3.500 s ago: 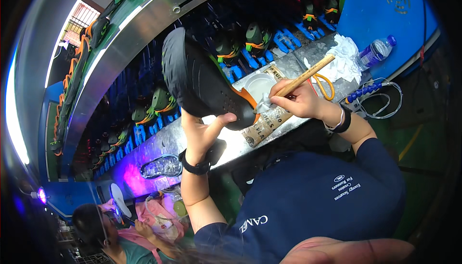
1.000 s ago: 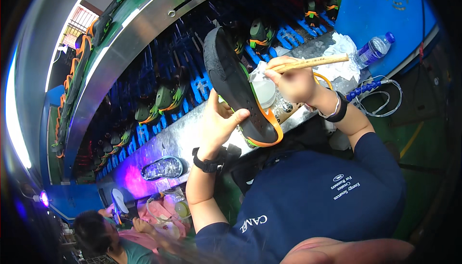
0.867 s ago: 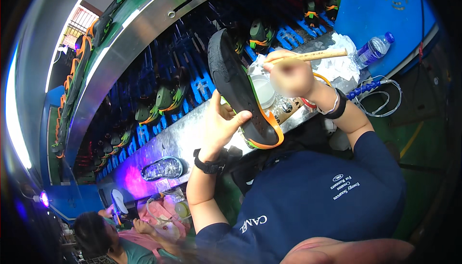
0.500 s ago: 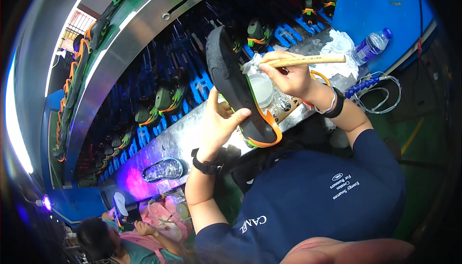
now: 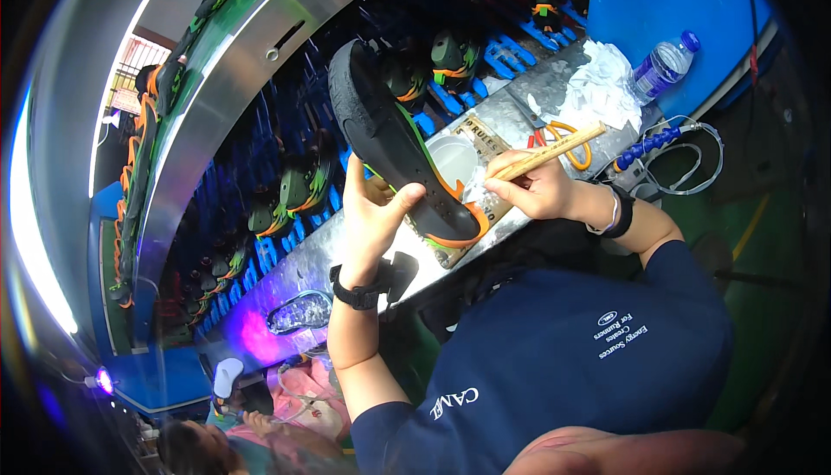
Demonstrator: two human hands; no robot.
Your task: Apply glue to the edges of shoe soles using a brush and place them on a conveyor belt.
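My left hand (image 5: pixel 370 220) is closed around the edge of a black shoe (image 5: pixel 389 142) with orange and green trim, its thumb pressed on the dark underside. The shoe stands tilted, its orange-edged end nearest me. My right hand (image 5: pixel 541 188) pinches a brush (image 5: pixel 571 146) by its pale wooden handle. A whitish tip, partly hidden by the fingers, lies close to the shoe's right edge near the orange trim; I cannot tell whether it touches. Behind the shoe sits a white bowl (image 5: pixel 456 161), partly covered by it.
A metal bench (image 5: pixel 299 349) runs below a machine with blue racks holding several shoes. Crumpled white cloth (image 5: pixel 602 86), a plastic bottle (image 5: pixel 666 67), an orange loop (image 5: pixel 578 157) and a blue hose (image 5: pixel 645 148) lie to the right. A clear shoe-shaped tray (image 5: pixel 299 312) and a co-worker (image 5: pixel 203 449) are at lower left.
My right hand with the brush has moved down along the shoe's edge toward its orange end. The shoe has shifted left in my left hand. The co-worker's head has lowered.
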